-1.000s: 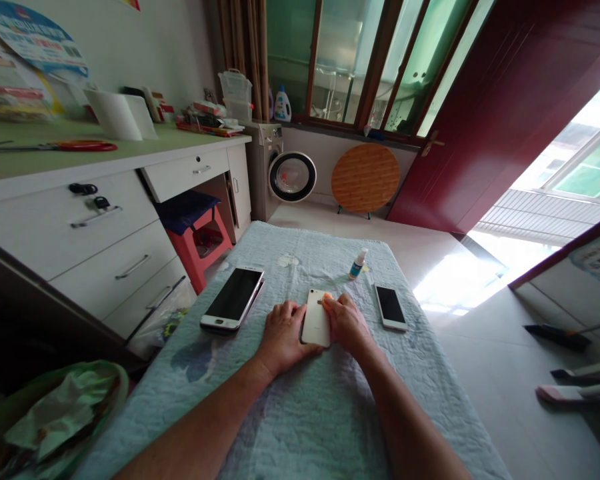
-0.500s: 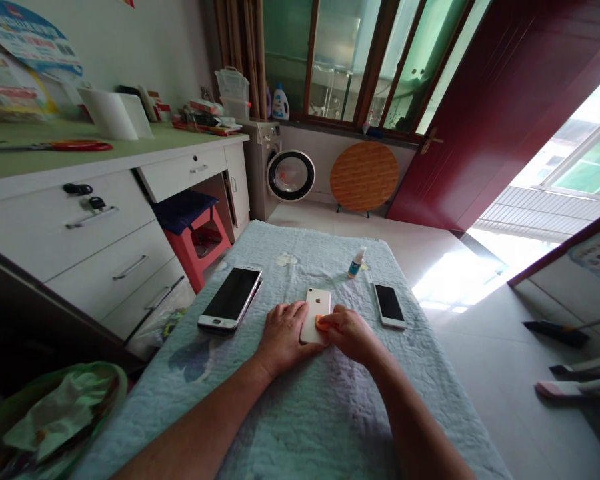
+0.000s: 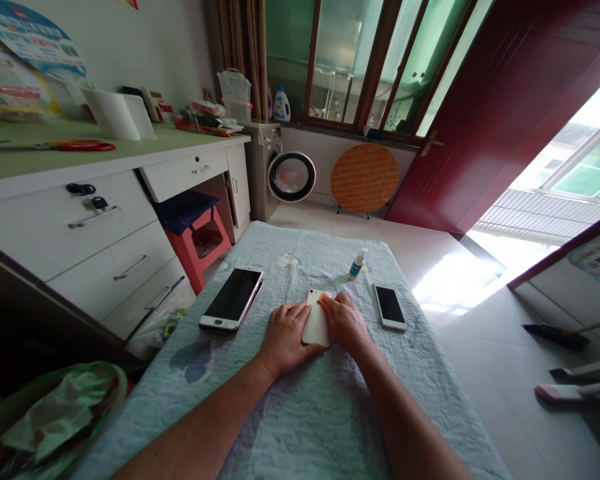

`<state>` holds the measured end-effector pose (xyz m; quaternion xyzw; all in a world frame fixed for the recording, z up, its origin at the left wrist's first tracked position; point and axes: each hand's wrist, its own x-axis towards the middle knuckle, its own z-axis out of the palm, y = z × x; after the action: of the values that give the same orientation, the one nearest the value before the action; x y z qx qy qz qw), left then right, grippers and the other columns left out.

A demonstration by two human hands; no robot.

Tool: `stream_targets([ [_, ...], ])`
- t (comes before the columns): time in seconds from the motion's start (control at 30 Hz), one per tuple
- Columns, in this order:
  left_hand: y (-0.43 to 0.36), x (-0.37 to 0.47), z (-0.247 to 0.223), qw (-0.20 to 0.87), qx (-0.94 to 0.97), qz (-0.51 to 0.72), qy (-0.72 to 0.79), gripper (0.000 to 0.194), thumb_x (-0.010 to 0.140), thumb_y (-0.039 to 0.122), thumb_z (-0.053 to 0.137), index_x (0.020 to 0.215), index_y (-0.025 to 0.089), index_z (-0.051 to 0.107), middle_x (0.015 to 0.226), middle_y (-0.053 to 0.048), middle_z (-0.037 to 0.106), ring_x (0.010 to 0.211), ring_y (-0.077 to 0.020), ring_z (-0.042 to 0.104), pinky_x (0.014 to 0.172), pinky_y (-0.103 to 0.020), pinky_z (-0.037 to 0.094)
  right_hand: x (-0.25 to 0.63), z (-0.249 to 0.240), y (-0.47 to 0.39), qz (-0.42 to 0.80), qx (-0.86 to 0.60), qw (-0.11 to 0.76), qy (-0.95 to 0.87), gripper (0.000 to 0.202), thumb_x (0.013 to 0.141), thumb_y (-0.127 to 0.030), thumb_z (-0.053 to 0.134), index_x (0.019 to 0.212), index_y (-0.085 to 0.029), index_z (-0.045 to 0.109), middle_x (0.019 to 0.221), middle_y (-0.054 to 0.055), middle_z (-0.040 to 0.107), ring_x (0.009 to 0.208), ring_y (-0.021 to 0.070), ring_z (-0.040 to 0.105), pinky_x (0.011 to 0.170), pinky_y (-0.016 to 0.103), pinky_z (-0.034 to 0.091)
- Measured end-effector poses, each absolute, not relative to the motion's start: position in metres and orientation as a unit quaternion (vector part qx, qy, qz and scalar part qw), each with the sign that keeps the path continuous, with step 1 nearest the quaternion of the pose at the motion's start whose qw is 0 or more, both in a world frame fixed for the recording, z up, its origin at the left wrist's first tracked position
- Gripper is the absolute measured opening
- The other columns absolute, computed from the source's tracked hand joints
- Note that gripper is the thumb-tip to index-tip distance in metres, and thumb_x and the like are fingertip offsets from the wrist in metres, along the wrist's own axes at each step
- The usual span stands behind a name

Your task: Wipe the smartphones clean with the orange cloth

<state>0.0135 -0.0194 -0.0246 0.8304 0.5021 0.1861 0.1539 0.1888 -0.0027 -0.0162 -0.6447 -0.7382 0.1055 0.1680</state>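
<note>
A white smartphone lies back up on the quilted cloth, with a dark logo on its back. My left hand grips it, fingers along its left edge and thumb across the bottom end. In my right hand a small orange cloth or pad is pinched and pressed on the upper part of the phone's back. The right fingers hide most of that pad. Beyond the hands a small spray bottle stands upright. To the right lies another white phone, screen up.
Left of my hands, a larger white phone rests on a darker device. Past the left edge are a red stool, white drawers and a green bin. A washing machine with its door open stands ahead.
My right hand has slid the orange pad up the phone's back, from its lower part to near the top. My left hand keeps its hold on the phone.
</note>
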Motion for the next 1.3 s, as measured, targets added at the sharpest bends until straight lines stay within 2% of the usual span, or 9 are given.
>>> stream_targets([
  [0.2,-0.019,0.015,-0.029,0.165,0.815,0.225,0.508,0.1,0.066,0.064,0.07,0.146,0.017,0.031,0.134,-0.013,0.055,0.113,-0.0338,0.05,0.098,-0.045,0.035,0.18,-0.01,-0.009,0.101,-0.585,0.167,-0.787,0.022,0.094,-0.027,0.047,0.093,-0.024,0.069,0.085,0.002,0.048,0.078,0.0148,0.044,0.068,0.025,0.03],
  [0.47,-0.019,0.016,-0.032,0.153,0.809,0.235,0.516,0.089,0.068,0.04,0.068,0.145,0.018,0.03,0.121,-0.011,0.061,0.107,-0.0317,0.053,0.093,-0.042,0.037,0.168,-0.003,-0.028,0.187,-0.486,0.124,-0.845,0.02,0.085,-0.018,0.054,0.082,-0.026,0.073,0.084,0.001,0.05,0.078,0.0137,0.045,0.071,0.025,0.032],
  [0.6,-0.019,0.016,-0.033,0.15,0.812,0.239,0.511,0.091,0.068,0.044,0.068,0.146,0.019,0.029,0.122,-0.011,0.06,0.109,-0.0321,0.052,0.094,-0.042,0.037,0.174,-0.001,-0.027,0.217,-0.465,0.147,-0.846,0.027,0.087,-0.014,0.051,0.092,-0.028,0.074,0.085,0.001,0.05,0.077,0.0134,0.046,0.073,0.025,0.035],
  [0.73,-0.018,0.015,-0.033,0.154,0.814,0.24,0.506,0.094,0.07,0.057,0.068,0.146,0.018,0.029,0.128,-0.012,0.057,0.111,-0.0328,0.052,0.097,-0.044,0.036,0.178,-0.006,-0.018,0.181,-0.517,0.194,-0.814,0.027,0.094,-0.023,0.048,0.103,-0.028,0.073,0.086,0.003,0.051,0.081,0.0149,0.048,0.075,0.025,0.036],
  [0.93,-0.019,0.014,-0.031,0.159,0.816,0.232,0.504,0.102,0.067,0.066,0.069,0.147,0.019,0.028,0.136,-0.013,0.052,0.115,-0.0336,0.05,0.099,-0.045,0.035,0.178,-0.017,-0.006,0.113,-0.585,0.186,-0.782,0.028,0.097,-0.034,0.045,0.101,-0.027,0.072,0.085,0.004,0.051,0.08,0.016,0.047,0.072,0.026,0.034],
  [1.1,-0.019,0.014,-0.03,0.159,0.815,0.226,0.509,0.096,0.07,0.061,0.068,0.146,0.018,0.03,0.133,-0.013,0.055,0.113,-0.0333,0.05,0.098,-0.045,0.035,0.178,-0.01,-0.01,0.133,-0.55,0.182,-0.804,0.026,0.095,-0.028,0.048,0.098,-0.028,0.073,0.085,0.004,0.052,0.081,0.0154,0.048,0.077,0.026,0.034],
  [1.2,-0.019,0.014,-0.03,0.161,0.814,0.226,0.51,0.097,0.068,0.059,0.069,0.146,0.014,0.031,0.13,-0.014,0.056,0.112,-0.0337,0.051,0.097,-0.045,0.036,0.182,0.001,-0.017,0.194,-0.51,0.176,-0.82,0.025,0.091,-0.019,0.052,0.092,-0.027,0.076,0.082,0.002,0.053,0.08,0.0138,0.049,0.077,0.025,0.035],
  [1.3,-0.018,0.015,-0.03,0.159,0.814,0.228,0.511,0.094,0.069,0.059,0.068,0.145,0.016,0.032,0.127,-0.013,0.058,0.11,-0.0333,0.052,0.096,-0.044,0.037,0.187,0.012,-0.023,0.276,-0.459,0.151,-0.831,0.027,0.086,-0.014,0.055,0.092,-0.029,0.077,0.076,0.0,0.053,0.078,0.0126,0.052,0.077,0.023,0.036],
])
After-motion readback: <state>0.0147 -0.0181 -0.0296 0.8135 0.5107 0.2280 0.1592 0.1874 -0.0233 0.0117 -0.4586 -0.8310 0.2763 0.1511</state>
